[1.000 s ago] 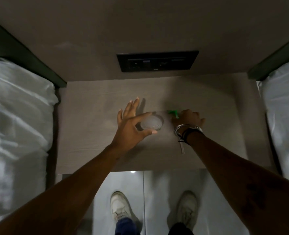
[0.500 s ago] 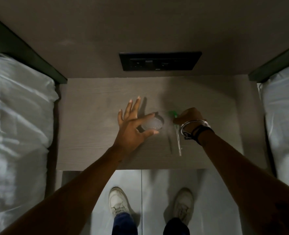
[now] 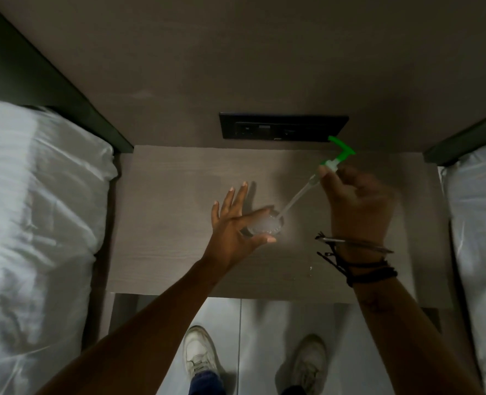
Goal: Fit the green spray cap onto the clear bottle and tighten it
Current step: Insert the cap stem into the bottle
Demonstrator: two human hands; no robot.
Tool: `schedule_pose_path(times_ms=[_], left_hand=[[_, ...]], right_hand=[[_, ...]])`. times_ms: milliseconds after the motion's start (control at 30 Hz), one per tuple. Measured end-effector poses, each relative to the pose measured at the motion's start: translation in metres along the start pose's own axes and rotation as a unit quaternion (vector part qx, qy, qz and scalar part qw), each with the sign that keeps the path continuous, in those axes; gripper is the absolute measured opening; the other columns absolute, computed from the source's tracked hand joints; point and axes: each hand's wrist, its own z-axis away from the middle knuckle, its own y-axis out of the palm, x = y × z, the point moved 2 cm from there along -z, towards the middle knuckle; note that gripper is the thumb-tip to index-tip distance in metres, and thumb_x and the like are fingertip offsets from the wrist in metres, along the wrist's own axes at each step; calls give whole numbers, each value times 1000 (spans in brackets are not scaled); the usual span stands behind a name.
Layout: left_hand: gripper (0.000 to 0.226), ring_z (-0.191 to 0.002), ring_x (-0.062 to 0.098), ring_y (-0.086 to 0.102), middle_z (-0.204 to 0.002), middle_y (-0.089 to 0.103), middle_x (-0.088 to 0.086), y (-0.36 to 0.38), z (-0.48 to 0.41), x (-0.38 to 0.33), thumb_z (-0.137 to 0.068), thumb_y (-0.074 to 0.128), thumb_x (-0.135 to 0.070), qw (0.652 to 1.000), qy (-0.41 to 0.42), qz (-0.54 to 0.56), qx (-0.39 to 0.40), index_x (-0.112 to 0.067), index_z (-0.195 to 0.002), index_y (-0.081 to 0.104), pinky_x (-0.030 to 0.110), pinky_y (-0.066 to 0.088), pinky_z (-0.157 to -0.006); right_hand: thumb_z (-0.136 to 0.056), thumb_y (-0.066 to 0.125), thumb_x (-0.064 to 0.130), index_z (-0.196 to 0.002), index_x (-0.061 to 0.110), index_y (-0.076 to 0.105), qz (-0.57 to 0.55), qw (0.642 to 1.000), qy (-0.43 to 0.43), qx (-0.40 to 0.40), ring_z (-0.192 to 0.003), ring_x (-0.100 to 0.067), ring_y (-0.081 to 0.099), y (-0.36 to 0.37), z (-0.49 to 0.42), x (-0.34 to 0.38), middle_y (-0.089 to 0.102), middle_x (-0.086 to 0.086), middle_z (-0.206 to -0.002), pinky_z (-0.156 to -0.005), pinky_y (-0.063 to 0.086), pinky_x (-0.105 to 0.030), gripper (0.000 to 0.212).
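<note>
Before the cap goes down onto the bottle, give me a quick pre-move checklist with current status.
1. Clear bottle steadied by left hand: ok, thumb and forefinger around it.
2. Green spray cap held by right hand: ok.
3. Dip tube tip at the bottle mouth: ok, though whether it is inside, cannot tell.
4. Cap upright over the mouth: not ok, tilted up and to the right.
5. Bottle upright on nightstand: ok.

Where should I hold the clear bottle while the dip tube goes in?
Grip the clear bottle around its side wall from the left, as the left hand does with thumb and forefinger. It stands upright, and the green spray cap tube slants in from upper right.
</note>
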Motion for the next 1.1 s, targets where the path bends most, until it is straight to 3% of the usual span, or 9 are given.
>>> schedule_pose_path(times_ms=[67,167,333,433,567,667,933,1100], left_hand=[[58,-146,13,-14,-162,-2,-5,2,1,2,-71,65,-64,1000,-2,7,2,-47,-125,53,52,-11,-115],[59,-146,13,-13,-162,-2,-4,4,1,4,-71,62,-66,1000,-1,12,2,-48,-126,51,51,-11,-115],[62,-145,13,-14,-162,-3,-6,6,-1,7,-69,57,-70,1000,3,-5,-3,-52,-127,45,52,-8,-115],[65,-144,12,-15,-162,-4,-7,6,-1,8,-68,54,-72,1000,2,-7,7,-53,-129,44,51,-10,-114],[64,-146,13,-14,-162,-5,-8,4,-1,7,-68,57,-71,1000,-3,10,10,-51,-128,47,50,-11,-115],[62,-146,12,-13,-162,-4,-8,3,-1,7,-69,61,-68,1000,-3,24,8,-48,-127,50,51,-11,-115],[61,-147,17,-10,-162,-2,-6,3,-2,5,-69,66,-63,1000,3,9,7,-47,-126,52,51,-9,-115],[57,-148,21,-3,-162,6,-3,4,-2,5,-68,66,-61,999,12,27,-14,-45,-121,55,53,-6,-115]], right_hand=[[-79,75,22,-94,9,70,30,998,-56,16,-89,-23,65,5,9,-2,69,-3,-93,-84,53,-36,20],[-80,74,26,-96,6,69,57,991,-111,51,-93,-29,64,10,20,-11,68,-6,-97,-83,53,-50,27],[-80,67,35,-95,5,70,88,980,-156,91,-94,-18,57,18,34,-18,71,-11,-96,-81,50,-38,34],[-80,68,35,-95,5,70,84,978,-168,94,-94,-21,59,19,37,-18,71,-10,-97,-82,48,-33,33],[-81,69,34,-97,5,69,76,978,-181,70,-94,-25,61,19,35,-12,71,-11,-98,-80,52,-47,34],[-81,70,33,-97,4,69,71,976,-196,54,-94,-25,61,20,31,-7,71,-11,-97,-79,51,-51,33],[-80,70,32,-93,4,69,83,973,-200,85,-93,-22,58,28,36,-24,71,-12,-95,-78,51,-47,31],[-81,68,32,-100,6,68,96,968,-198,122,-100,-26,57,34,51,-49,67,-13,-104,-84,50,-47,32]])
